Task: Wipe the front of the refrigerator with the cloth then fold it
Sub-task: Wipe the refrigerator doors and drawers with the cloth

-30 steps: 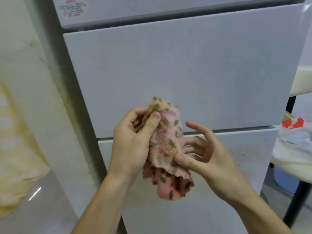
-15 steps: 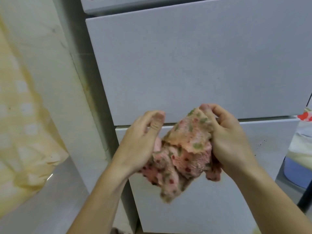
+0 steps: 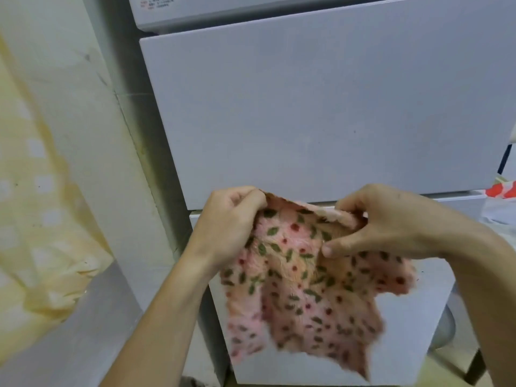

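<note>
In front of the refrigerator, the left hand and right hand each pinch the floral cloth by its top edge; matching the 2 corners squarely before folding should keep it neat.

Bare left hand and right hand, bare left forearm and right forearm to frame edge, short plain thumbnail on the right.

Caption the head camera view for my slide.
The left hand and right hand hold a pink floral cloth open before the refrigerator.
</note>
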The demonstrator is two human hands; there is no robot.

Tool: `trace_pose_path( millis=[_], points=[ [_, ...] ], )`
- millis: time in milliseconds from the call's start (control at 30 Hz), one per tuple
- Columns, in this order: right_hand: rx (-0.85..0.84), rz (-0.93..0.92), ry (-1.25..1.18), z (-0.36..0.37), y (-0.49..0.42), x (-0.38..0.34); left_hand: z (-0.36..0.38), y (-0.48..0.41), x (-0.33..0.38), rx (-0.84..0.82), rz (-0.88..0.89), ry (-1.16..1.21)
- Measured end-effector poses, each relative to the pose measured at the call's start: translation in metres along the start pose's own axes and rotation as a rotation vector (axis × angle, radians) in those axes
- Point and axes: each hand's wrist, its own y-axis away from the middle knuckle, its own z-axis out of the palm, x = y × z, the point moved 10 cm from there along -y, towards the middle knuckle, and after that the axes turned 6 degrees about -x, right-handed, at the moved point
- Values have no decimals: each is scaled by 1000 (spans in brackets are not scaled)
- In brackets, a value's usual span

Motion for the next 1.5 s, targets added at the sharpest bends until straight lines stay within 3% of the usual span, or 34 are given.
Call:
trace_pose_path(
  millis=[100, 233, 333, 433, 500, 600, 733, 833, 1000, 1100, 1200, 1267, 1300, 1367, 1433, 1500],
  points=[
    [-109, -147, -401, 12, -1, 4, -9, 1, -16, -2, -129, 75],
    [-9, -212, -764, 13, -9, 21, 1, 7, -34, -65, -238, 286],
    [-51, -108, -549, 30, -10, 40, 13, 9, -59, -107, -298, 547],
    [-209, -31, -307, 55, -2, 56, 21, 11, -74, -143, -334, 754],
    [-284, -95, -428, 66, 2, 56, 26, 14, -76, -213, -340, 870],
    [-309, -194, -860, 69, 6, 50, 32, 15, -71, -348, -278, 995],
    [-113, -338, -1256, 50, 5, 49, 36, 17, -58, -445, -156, 926],
    [-94, -487, -1252, 37, 14, 33, 30, 14, -55, -313, -156, 893],
    [405, -114, -1203, 10, 11, 73, 6, 12, -58, -134, -193, 760],
    [558, 108, -867, 1, 23, 88, -13, 14, -61, -10, -233, 672],
    [676, 199, -548, -12, 41, 90, -29, 17, -58, 77, -217, 534],
    [699, 172, -646, -13, 46, 83, -39, 19, -53, 122, -183, 405],
    [688, 147, -807, -11, 45, 81, -44, 20, -50, 150, -166, 346],
    [537, 63, -1112, 0, 36, 75, -53, 21, -50, 218, -140, 289],
    [412, -64, -1229, 1, 29, 64, -57, 21, -50, 218, -132, 321],
    [377, -165, -1237, -4, 30, 52, -53, 19, -51, 113, -130, 486]
  ],
)
